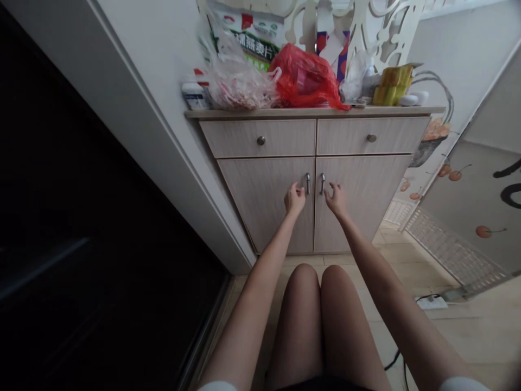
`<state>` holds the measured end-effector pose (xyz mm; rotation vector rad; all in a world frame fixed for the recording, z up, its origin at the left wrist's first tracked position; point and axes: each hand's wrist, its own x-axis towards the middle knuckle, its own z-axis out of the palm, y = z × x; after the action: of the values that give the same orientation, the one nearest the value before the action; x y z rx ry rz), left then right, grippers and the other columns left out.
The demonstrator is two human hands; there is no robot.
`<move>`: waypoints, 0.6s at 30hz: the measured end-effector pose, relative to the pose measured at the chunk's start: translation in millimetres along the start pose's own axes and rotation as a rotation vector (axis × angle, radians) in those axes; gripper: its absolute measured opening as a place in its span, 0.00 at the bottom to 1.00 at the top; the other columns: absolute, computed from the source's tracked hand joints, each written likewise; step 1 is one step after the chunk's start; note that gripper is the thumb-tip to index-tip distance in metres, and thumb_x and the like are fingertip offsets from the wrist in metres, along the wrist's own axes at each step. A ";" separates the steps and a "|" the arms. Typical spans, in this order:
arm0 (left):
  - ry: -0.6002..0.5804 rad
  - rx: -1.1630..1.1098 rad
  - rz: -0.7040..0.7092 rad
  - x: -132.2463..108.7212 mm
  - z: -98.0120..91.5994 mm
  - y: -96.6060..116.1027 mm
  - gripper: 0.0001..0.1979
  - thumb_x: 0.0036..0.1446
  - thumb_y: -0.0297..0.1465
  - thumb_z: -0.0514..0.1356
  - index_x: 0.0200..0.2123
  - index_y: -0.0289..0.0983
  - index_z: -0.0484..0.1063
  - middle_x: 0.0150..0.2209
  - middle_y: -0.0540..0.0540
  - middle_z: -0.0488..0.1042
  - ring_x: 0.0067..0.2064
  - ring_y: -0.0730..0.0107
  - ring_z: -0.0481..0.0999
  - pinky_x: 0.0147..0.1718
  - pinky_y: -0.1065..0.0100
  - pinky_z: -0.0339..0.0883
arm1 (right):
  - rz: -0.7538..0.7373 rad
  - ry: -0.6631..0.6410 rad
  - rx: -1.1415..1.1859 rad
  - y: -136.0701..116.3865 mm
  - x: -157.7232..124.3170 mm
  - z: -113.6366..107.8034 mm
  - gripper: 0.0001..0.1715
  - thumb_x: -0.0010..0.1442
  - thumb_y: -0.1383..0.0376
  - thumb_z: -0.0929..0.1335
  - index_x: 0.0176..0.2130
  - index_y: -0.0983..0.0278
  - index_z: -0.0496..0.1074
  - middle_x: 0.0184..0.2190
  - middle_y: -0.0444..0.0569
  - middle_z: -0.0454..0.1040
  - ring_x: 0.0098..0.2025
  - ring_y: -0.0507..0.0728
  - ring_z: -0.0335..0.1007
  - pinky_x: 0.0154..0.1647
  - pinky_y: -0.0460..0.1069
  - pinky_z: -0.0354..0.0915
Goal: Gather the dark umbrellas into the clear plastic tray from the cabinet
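A pale wood cabinet (264,206) stands in front of me with two shut doors and two drawers above them. My left hand (294,199) reaches toward the left door's metal handle (308,183), fingers curled and apart, just short of it. My right hand (336,199) is stretched toward the right door's handle (322,183), fingers loosely spread, close beside it. Neither hand holds anything. My bare knees (319,282) are below, close to the cabinet.
On the cabinet top sit a red plastic bag (303,79), a clear bag (240,84), a green-printed packet (252,41) and yellow packs (393,84). A dark doorway (81,228) is at left. A white power strip (432,302) lies on the tiled floor at right.
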<state>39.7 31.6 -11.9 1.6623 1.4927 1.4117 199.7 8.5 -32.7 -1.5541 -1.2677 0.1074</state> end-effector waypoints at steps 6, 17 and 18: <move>-0.022 0.125 0.103 20.7 39.2 6.8 0.16 0.60 0.25 0.60 0.52 0.34 0.71 0.48 0.35 0.78 0.50 0.60 0.77 0.50 0.64 0.65 | 0.023 -0.042 -0.209 -5.8 19.0 34.2 0.19 0.64 0.57 0.62 0.44 0.66 0.75 0.38 0.59 0.78 0.41 0.62 0.74 0.46 0.54 0.63; 0.008 0.137 0.104 16.5 40.8 -1.7 0.05 0.59 0.24 0.59 0.39 0.33 0.75 0.40 0.38 0.78 0.44 0.63 0.77 0.46 0.66 0.65 | -0.003 -0.049 -0.101 -0.4 16.3 30.0 0.18 0.65 0.58 0.60 0.40 0.66 0.73 0.37 0.60 0.78 0.38 0.61 0.74 0.40 0.52 0.65; 0.012 0.143 0.131 10.8 37.0 -2.7 0.05 0.59 0.24 0.59 0.39 0.33 0.75 0.40 0.38 0.78 0.44 0.62 0.76 0.46 0.65 0.65 | -0.018 -0.057 -0.096 -0.9 11.3 25.4 0.18 0.65 0.58 0.60 0.40 0.66 0.73 0.38 0.60 0.78 0.38 0.60 0.74 0.41 0.52 0.65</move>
<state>70.5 52.1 -23.0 1.8716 1.5480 1.4137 187.9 33.4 -37.0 -1.6313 -1.3480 0.0811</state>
